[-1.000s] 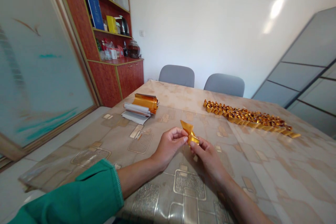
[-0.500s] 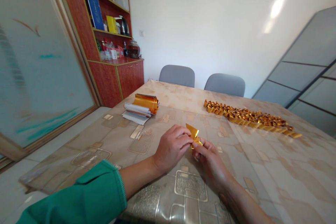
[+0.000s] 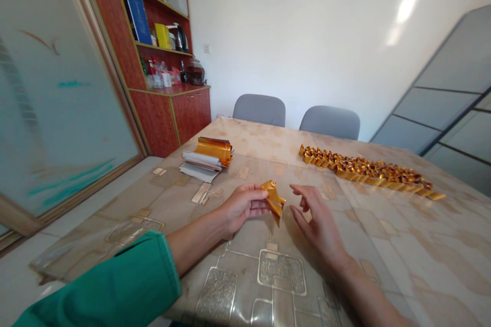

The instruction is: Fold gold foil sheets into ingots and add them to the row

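Between thumb and fingers, my left hand (image 3: 245, 207) grips a partly folded piece of gold foil paper (image 3: 273, 200), held above the table. Just to the right of the foil, my right hand (image 3: 316, 219) has its fingers apart and holds nothing. To the left lies a stack of gold foil sheets (image 3: 215, 150), with grey-white backs (image 3: 199, 171) showing at its front. Far right, several folded gold foil pieces (image 3: 368, 171) stand packed in slanting rows.
A patterned plastic cover lies over the table (image 3: 383, 245). Two grey chairs (image 3: 259, 110) stand at its far side against the wall. A reddish wooden cabinet (image 3: 169, 66) with a kettle and jars is at back left, beside a frosted glass door (image 3: 57, 87).
My right hand has let go of the foil and drawn away to the right. My left hand has turned and now holds the foil alone, with the piece tilted downward.
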Demonstrator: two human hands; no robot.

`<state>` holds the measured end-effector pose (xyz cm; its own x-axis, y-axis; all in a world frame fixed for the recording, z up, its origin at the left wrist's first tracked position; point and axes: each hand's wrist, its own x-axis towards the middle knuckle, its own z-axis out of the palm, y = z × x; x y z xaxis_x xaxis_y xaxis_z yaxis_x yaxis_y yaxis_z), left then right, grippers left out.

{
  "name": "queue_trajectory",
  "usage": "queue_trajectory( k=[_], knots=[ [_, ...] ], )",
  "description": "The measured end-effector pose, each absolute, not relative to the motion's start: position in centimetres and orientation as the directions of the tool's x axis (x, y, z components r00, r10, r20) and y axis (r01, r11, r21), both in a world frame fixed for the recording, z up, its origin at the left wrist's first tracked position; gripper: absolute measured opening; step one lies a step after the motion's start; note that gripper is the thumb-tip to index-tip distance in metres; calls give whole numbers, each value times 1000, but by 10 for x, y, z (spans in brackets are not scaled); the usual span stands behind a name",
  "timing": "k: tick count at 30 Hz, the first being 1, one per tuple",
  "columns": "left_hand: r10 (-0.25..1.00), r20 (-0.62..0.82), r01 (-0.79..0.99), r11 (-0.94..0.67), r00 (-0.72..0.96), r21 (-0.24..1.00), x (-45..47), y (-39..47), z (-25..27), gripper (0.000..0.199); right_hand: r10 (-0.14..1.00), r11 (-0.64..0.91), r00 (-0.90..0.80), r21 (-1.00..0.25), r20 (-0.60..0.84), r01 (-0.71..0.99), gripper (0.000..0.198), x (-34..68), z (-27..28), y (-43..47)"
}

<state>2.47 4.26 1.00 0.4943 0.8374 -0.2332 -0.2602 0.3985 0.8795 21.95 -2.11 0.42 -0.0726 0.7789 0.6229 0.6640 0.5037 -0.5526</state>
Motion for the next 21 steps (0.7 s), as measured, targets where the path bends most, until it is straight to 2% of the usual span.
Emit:
queue_trajectory(
  k=[3, 6, 9, 14, 18, 21],
  knots=[
    [741, -309, -230, 527, 597, 818, 23, 40, 8, 21, 705, 625, -284, -380, 649, 682, 42, 220, 5, -24],
    [681, -333, -198, 577, 653, 792, 22, 36, 7, 26, 648, 693, -397, -286, 650, 662, 30, 219, 9, -27],
    [689, -350, -184, 575, 635, 797, 22, 33, 4, 28, 609, 734, -470, -230, 639, 638, 24, 223, 13, -28],
    [764, -359, -216, 535, 535, 817, 24, 32, -2, 31, 576, 774, -546, -191, 608, 603, 28, 232, 16, -24],
    [768, -363, -217, 535, 527, 817, 25, 33, 0, 33, 569, 777, -551, -180, 611, 603, 29, 236, 14, -22],
    [765, -356, -217, 533, 536, 818, 25, 32, 2, 32, 559, 778, -600, -112, 572, 618, 30, 236, 14, -22]
  ],
)
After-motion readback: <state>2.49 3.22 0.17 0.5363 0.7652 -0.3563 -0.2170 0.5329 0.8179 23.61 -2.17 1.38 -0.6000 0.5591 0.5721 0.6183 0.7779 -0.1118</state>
